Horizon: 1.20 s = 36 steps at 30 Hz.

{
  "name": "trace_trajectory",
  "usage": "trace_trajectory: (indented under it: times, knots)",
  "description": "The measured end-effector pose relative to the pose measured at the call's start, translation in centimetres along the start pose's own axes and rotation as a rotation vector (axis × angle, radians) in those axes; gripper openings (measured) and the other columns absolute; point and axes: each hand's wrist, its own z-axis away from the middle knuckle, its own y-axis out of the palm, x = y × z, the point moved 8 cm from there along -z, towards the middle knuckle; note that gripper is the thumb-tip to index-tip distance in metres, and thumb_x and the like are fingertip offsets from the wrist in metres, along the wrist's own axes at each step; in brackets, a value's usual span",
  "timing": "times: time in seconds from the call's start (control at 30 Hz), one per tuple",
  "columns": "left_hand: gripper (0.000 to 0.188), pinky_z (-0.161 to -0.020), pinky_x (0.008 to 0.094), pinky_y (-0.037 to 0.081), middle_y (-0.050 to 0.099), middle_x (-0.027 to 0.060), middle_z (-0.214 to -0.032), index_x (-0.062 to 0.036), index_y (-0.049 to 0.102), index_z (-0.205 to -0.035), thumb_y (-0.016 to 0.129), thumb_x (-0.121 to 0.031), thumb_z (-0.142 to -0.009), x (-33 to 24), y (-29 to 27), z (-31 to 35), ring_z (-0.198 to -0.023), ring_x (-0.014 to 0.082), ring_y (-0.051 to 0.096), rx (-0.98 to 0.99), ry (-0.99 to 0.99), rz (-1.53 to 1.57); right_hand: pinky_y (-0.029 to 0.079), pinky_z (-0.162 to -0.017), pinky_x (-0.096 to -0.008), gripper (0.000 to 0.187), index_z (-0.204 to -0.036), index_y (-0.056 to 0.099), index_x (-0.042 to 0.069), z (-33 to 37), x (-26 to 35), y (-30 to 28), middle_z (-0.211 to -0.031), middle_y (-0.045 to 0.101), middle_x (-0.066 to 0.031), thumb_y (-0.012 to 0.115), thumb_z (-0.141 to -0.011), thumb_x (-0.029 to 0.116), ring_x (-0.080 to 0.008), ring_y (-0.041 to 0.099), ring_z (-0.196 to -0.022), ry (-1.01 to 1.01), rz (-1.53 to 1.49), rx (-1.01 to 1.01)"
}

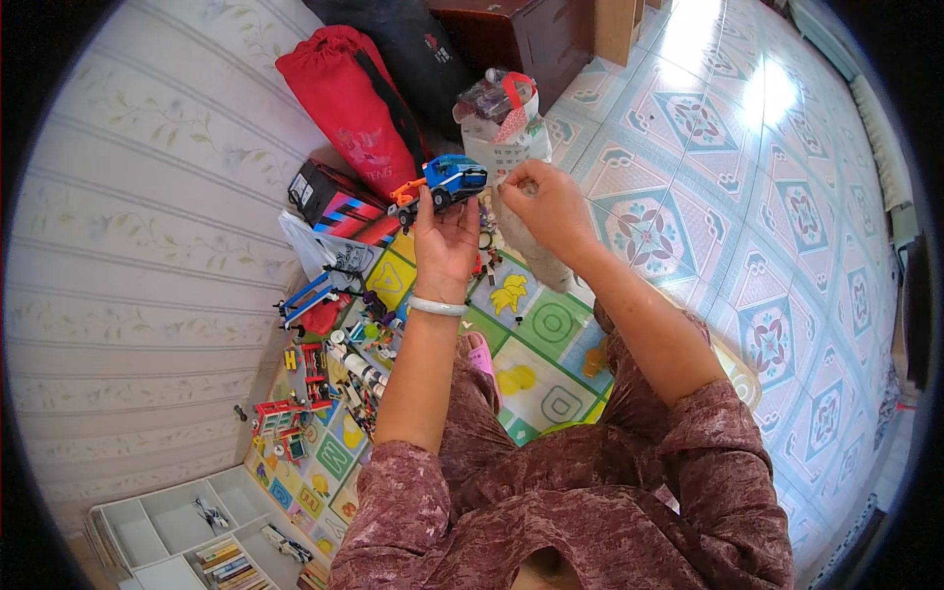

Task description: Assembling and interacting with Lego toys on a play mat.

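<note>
My left hand (447, 251), palm up with a pale bangle on the wrist, holds a toy truck (457, 179) between thumb and fingers. The truck is built of blue bricks, with black wheels and an orange part at its left end. Just right of the truck, apart from it, is my right hand (551, 208). Its thumb and forefinger are pinched together, and whatever they may hold is too small to see. Beneath the right hand lies a pale grey, soft-looking thing (546, 264), partly hidden by it.
Several brick models stand on the colourful play mat (556, 324) at the left, among them a white one (359, 366) and a red building (278, 418). A shopping bag (506, 147) and a red drawstring bag (344, 108) stand beyond my hands. A white shelf (162, 516) is at lower left.
</note>
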Motion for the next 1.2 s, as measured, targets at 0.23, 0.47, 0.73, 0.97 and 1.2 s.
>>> trace_trajectory:
  times: [0.23, 0.47, 0.73, 0.97, 1.2]
  knots:
    - [0.026, -0.096, 0.0346, 0.051, 0.067, 0.0079, -0.108, -0.0073, 0.064, -0.108, 0.064, -0.030, -0.094, 1.8, 1.1, 0.5, -0.102, 0.0221, 0.064, 0.048, -0.048, -0.057, 0.051, -0.072, -0.0397, 0.020, -0.088, 0.064, 0.004, 0.8, 2.0, 0.6, -0.087, 0.066, -0.0156, 0.070, -0.078, 0.020, -0.0340, 0.065, -0.082, -0.189, -0.205, -0.068]
    - [0.030, -0.094, 0.0418, 0.051, 0.064, 0.0080, -0.107, -0.0086, 0.063, -0.108, 0.068, -0.033, -0.091, 1.1, 1.8, 1.3, -0.103, 0.0264, 0.061, -0.058, 0.039, -0.104, 0.051, -0.071, -0.0399, 0.024, -0.089, 0.062, 0.003, 0.6, -1.8, 2.0, -0.086, 0.067, -0.0163, 0.072, -0.076, 0.021, -0.0347, 0.064, -0.080, -0.031, -0.035, 0.004]
    - [0.028, -0.088, 0.0444, 0.054, 0.062, 0.0069, -0.102, -0.0089, 0.060, -0.107, 0.074, -0.020, -0.086, -0.1, 2.8, 2.1, -0.095, 0.0243, 0.061, -0.033, 0.192, -0.197, 0.048, -0.065, -0.0313, 0.027, -0.089, 0.067, 0.002, 0.3, -5.5, -0.9, -0.080, 0.066, -0.0048, 0.075, -0.080, 0.026, -0.0162, 0.061, -0.071, 0.304, -0.326, -0.025]
    - [0.026, -0.084, 0.0410, 0.053, 0.066, -0.0010, -0.097, -0.0161, 0.061, -0.112, 0.071, -0.019, -0.088, 1.3, 4.4, 5.6, -0.088, 0.0156, 0.063, 0.102, 0.105, -0.347, 0.053, -0.086, -0.0387, 0.040, -0.110, 0.065, 0.008, 0.6, -9.0, -7.5, -0.103, 0.068, -0.0096, 0.067, -0.089, 0.043, -0.0235, 0.065, -0.094, 0.527, -1.456, -0.251]
    - [0.027, -0.085, 0.0395, 0.054, 0.068, -0.0013, -0.103, -0.0153, 0.061, -0.115, 0.068, -0.024, -0.091, 1.2, 5.9, 8.1, -0.094, 0.0147, 0.065, 0.205, 0.025, -0.524, 0.050, -0.096, -0.0451, 0.042, -0.121, 0.060, 0.007, 3.4, -8.0, -8.4, -0.115, 0.066, -0.0101, 0.069, -0.089, 0.033, -0.0283, 0.063, -0.107, 0.602, -1.313, -0.240]
